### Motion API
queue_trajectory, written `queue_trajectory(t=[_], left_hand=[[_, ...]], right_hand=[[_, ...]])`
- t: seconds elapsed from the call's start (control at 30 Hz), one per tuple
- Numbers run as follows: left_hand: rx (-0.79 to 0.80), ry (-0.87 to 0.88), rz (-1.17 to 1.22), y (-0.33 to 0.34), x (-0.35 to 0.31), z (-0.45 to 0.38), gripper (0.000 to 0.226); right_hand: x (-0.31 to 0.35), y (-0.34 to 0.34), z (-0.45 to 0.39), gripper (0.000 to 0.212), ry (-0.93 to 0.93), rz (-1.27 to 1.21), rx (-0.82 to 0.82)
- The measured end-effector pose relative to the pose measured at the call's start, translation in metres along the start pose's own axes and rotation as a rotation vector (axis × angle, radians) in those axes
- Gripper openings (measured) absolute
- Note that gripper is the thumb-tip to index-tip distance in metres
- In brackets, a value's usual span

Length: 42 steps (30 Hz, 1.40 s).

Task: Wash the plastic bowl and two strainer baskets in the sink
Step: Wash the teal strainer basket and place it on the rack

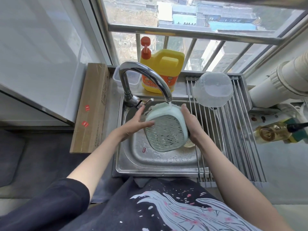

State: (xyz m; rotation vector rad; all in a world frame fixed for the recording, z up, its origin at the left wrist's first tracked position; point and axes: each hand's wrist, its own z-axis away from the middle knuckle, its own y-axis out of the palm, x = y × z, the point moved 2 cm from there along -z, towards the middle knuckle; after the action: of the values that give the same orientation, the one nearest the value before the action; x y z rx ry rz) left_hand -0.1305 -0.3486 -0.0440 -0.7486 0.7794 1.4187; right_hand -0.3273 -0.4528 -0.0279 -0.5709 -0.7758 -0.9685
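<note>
I have the strainer basket (166,129) tipped up over the sink (158,169), its slotted bottom turned toward me and its far rim under the water falling from the faucet (145,75). My right hand (191,125) clamps its side at three o'clock, fingers wrapped around behind where I cannot see them. My left hand (138,122) lies flat against the nine o'clock edge, fingers (146,125) spread and straight, rubbing, not gripping.

To do this well, I judge I should turn the basket slowly under the stream so water runs through every slot, sweeping the left palm across the grid.

The plastic bowl (213,89) sits upside down on the drying rack (233,139) at one o'clock, seemingly done. I see only this one basket clearly; whether a second is nested inside it I cannot tell.

Room is tight: the faucet spout hangs just above the basket's rim, the sink wall is near at nine o'clock, and the rack bars are just beside my right wrist. The detergent jug (162,70) stands at twelve o'clock, well clear.
</note>
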Motion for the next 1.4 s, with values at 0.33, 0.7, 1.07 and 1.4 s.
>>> queue_trajectory(t=[0.33, 0.7, 1.07, 1.4], left_hand=[[-0.088, 0.005, 0.168, 0.010, -0.036, -0.013, 0.021], [-0.171, 0.002, 0.436, 0.016, -0.053, -0.025, 0.012], [-0.117, -0.022, 0.499, 0.026, -0.071, -0.027, 0.042], [-0.086, -0.030, 0.469, 0.043, -0.075, -0.027, 0.038]], right_hand=[[0.017, -0.013, -0.019, 0.041, 0.006, 0.012, -0.077], [-0.007, 0.027, -0.013, 0.041, 0.132, -0.173, 0.091], [-0.020, 0.031, -0.010, 0.026, 0.110, -0.206, 0.100], [-0.021, 0.034, 0.005, 0.036, 0.147, -0.310, -0.028]])
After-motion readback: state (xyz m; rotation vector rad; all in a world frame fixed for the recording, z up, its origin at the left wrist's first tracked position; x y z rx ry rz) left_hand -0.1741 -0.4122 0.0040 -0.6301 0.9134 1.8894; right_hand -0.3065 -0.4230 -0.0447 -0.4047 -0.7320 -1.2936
